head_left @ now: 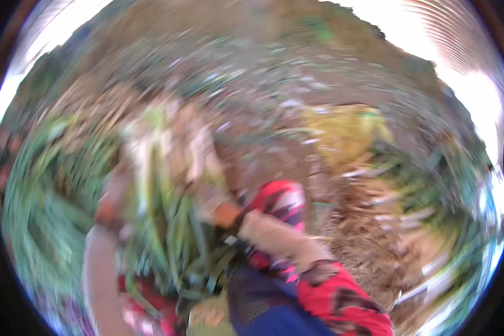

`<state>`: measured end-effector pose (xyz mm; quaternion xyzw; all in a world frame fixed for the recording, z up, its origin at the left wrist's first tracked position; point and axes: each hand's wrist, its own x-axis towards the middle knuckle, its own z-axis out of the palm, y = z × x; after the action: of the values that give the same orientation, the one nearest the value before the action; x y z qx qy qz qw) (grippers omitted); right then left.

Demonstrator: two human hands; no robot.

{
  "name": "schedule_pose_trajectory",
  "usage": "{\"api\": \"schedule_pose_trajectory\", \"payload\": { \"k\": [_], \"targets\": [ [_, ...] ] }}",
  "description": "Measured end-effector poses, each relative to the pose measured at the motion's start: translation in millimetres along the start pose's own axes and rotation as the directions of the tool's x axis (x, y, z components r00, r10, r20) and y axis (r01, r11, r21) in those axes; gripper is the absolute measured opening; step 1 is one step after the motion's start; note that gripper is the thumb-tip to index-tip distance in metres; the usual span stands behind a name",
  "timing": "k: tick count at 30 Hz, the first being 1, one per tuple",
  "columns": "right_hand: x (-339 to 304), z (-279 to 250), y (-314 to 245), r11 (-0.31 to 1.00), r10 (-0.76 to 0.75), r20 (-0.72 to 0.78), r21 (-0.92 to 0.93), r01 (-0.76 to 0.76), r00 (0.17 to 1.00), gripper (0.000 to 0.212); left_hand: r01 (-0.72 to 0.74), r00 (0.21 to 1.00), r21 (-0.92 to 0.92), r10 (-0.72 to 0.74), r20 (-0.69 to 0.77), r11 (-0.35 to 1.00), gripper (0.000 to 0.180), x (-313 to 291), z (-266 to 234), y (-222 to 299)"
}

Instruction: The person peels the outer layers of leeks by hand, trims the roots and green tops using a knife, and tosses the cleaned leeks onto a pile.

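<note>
Between my two hands is a bunch of green onions (161, 168), its white stems and root ends pointing away and its long green leaves hanging toward my lap. My left hand (115, 187) is closed against the bunch's left side. From the right, my right hand (205, 190) closes on it, with an orange-brown band at the wrist. Motion smears the fingers of both hands, so their exact grip is unclear. My right forearm crosses over a knee (279, 201) in red patterned cloth.
A large heap of green onion leaves (45, 207) lies at the left. On the right, more green onions (425, 224) lie in a row over brown soil and dry litter (358, 235). A yellow sack or sheet (347, 134) is farther off. Scraps litter the ground (263, 89) beyond.
</note>
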<state>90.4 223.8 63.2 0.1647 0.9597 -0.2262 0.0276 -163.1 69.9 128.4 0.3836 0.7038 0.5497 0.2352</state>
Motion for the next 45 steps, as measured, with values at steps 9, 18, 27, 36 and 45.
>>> {"api": "schedule_pose_trajectory", "payload": {
  "k": [9, 18, 27, 36, 45],
  "targets": [
    [-84, -37, -5, 0.973, -0.011, -0.075, 0.229, 0.028, 0.997, 0.082, 0.290, 0.954, 0.601, -0.272, -0.124, 0.744, 0.055, -103, 75, -15],
    [-105, -33, -42, 0.980, -0.023, 0.143, 0.199, -0.006, 0.989, 0.067, 0.325, 0.894, 0.635, -0.008, -0.448, 0.701, 0.041, -156, 79, -12],
    [-91, -26, -47, 0.971, -0.022, 0.033, 0.239, 0.014, 0.999, 0.069, 0.266, 0.940, 0.773, 0.024, -0.341, 0.576, 0.024, -158, 77, -16],
    [-72, -41, -48, 0.973, 0.122, 0.034, 0.191, -0.127, 0.992, 0.065, 0.437, 0.893, 0.633, -0.226, -0.389, 0.638, 0.028, -150, 64, 2],
    [-57, -35, -37, 0.973, 0.169, 0.074, 0.149, -0.179, 0.983, 0.063, 0.338, 0.921, -0.184, -0.365, -0.136, 0.923, 0.033, -131, 36, -15]
  ]
}}
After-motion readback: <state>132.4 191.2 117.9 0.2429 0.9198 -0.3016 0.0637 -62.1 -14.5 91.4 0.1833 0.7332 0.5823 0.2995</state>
